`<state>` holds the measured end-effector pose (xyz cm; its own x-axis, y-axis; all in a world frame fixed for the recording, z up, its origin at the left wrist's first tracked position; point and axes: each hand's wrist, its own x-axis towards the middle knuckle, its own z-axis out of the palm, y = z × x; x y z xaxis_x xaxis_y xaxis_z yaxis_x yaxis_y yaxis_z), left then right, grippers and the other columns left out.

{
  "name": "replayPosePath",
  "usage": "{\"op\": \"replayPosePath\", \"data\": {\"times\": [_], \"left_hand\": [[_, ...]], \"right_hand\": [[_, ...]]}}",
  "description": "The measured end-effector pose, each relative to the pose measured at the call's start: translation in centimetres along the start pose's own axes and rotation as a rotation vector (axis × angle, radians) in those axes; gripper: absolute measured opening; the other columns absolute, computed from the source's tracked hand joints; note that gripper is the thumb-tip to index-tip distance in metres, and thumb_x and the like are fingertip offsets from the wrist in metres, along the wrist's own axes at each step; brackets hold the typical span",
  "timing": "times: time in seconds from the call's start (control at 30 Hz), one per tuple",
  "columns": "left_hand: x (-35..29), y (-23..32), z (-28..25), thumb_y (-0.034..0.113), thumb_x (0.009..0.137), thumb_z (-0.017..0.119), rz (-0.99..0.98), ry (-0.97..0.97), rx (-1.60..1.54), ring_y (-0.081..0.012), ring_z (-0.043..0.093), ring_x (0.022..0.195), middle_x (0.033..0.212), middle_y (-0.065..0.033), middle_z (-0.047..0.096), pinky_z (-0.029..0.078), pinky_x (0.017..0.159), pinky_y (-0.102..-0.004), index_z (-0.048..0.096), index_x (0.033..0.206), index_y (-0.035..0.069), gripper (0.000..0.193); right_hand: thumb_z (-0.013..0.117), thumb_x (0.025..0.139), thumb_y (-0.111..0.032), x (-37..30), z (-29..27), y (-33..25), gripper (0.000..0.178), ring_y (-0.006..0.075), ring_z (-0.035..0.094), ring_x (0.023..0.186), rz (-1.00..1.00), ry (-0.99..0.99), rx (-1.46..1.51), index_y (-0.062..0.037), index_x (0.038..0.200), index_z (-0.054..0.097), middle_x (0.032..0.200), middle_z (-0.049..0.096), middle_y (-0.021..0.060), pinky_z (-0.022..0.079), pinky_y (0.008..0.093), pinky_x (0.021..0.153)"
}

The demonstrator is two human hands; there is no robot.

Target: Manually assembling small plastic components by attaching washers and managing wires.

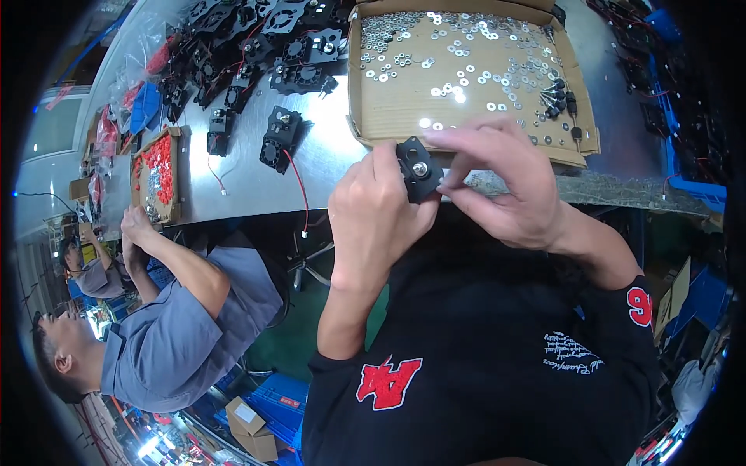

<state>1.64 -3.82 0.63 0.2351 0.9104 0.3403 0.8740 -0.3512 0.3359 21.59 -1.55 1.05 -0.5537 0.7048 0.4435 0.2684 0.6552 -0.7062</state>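
Observation:
My left hand [371, 194] grips a black fan assembly [416, 177] above the table's near edge. A metal shaft with a nut-like fitting [420, 168] sticks up from its black plate. Close against the plate's right side is my right hand [501, 179]. Its index finger reaches over the top of the plate, while the thumb and another finger come together beside it. A tiny bright spot shows at those fingertips, too small to name. The left hand covers much of the assembly.
Beyond my hands lies a cardboard tray [400, 116] with scattered washers, nuts and black-headed parts [553, 99]. More black fan assemblies [281, 138] with red wires are left of it. At left, a co-worker [183, 311] reaches to a box of red parts [180, 175]. A blue crate [699, 190] stands right.

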Motion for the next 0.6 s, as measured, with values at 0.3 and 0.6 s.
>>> {"op": "replayPosePath", "data": {"times": [0.3, 0.6], "left_hand": [[0.3, -0.3, 0.3, 0.018, 0.06, 0.08, -0.028, -0.025, -0.042, -0.0338, 0.067, 0.075, 0.08, -0.0151, 0.065, 0.054, 0.066, -0.0416, 0.058, 0.1, 0.0, 0.05], [0.8, -0.2, 0.5, 0.018, 0.06, 0.079, -0.054, -0.035, -0.019, -0.0353, 0.067, 0.075, 0.08, -0.0161, 0.066, 0.054, 0.066, -0.0428, 0.059, 0.105, -0.001, 0.053]], "right_hand": [[0.072, 0.079, 0.004, -0.2, 0.7, 0.8, 0.07, 0.0298, 0.062, 0.111, -0.035, 0.036, 0.03, 0.0002, 0.144, 0.046, 0.126, 0.063, 0.0173, 0.046, 0.0395, 0.101], [0.075, 0.076, 0.002, 0.8, 1.5, 1.1, 0.075, 0.028, 0.063, 0.102, -0.045, 0.144, 0.049, 0.0018, 0.145, 0.045, 0.123, 0.064, 0.0169, 0.045, 0.0384, 0.099]]}}
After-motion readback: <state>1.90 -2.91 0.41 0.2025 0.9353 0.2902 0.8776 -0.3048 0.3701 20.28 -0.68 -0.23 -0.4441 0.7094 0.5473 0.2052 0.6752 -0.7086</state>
